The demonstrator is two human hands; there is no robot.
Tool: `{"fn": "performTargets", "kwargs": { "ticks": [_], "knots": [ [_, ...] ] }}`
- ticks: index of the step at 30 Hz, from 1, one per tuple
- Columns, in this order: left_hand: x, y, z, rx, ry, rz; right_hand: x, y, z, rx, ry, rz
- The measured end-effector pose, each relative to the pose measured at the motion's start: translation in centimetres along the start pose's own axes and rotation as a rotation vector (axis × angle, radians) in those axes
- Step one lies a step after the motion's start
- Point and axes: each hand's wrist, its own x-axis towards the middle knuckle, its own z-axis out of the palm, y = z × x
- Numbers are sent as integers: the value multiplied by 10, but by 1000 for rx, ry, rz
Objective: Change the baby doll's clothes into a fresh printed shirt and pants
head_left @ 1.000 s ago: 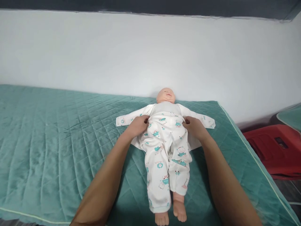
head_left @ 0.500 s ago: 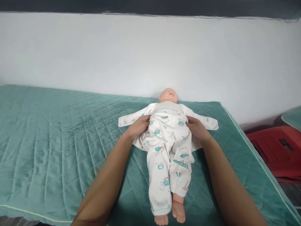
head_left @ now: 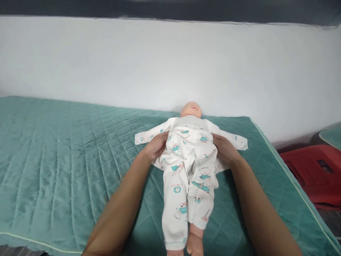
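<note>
A baby doll (head_left: 191,109) lies on its back, head near the wall and feet toward me. It wears white printed pants (head_left: 189,156), pulled high over its belly. Its arms are spread in the sleeves of a white printed shirt (head_left: 150,134), whose lower edges show out at both sides. My left hand (head_left: 156,146) is closed on the pants at one side of the waist, fingertips partly hidden by cloth. At the opposite side, my right hand (head_left: 225,148) grips the waist edge likewise. One bare foot (head_left: 195,244) shows below a cuff; the other is cut off by the frame.
Green quilted bedding (head_left: 66,160) spreads under the doll, with its piped edge at the right. A white wall (head_left: 106,60) rises behind. Beyond the right edge stands a red plastic chair (head_left: 311,170).
The doll's legs have shifted left and nearer to me, so the feet now run out of frame. Both hands stay at the waist of the pants.
</note>
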Motion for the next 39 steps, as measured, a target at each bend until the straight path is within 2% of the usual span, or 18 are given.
{"fn": "performTargets", "kwargs": {
  "ticks": [2,7,12,16,23,28,31,34,39],
  "knots": [
    [1,-1,2,4,-6,-6,0,-1,1,-63,18,7],
    [-1,0,2,29,-68,17,-5,-6,2,-9,-110,-68],
    [-3,4,-5,318,-145,147,-9,-10,-2,-58,-122,-40],
    [-5,7,-8,436,-134,168,-8,-10,-5,-81,-127,-1],
    [-6,5,0,457,-64,138,-3,-7,-1,-176,-26,-22],
    [-2,8,1,648,129,191,2,0,0,-439,149,-65],
    [-1,9,3,756,174,235,4,4,1,-595,240,-96],
    [-1,10,4,832,112,281,5,3,4,-633,209,-121],
    [-4,10,3,790,-45,346,1,-10,6,-498,41,-71]
  ]
}}
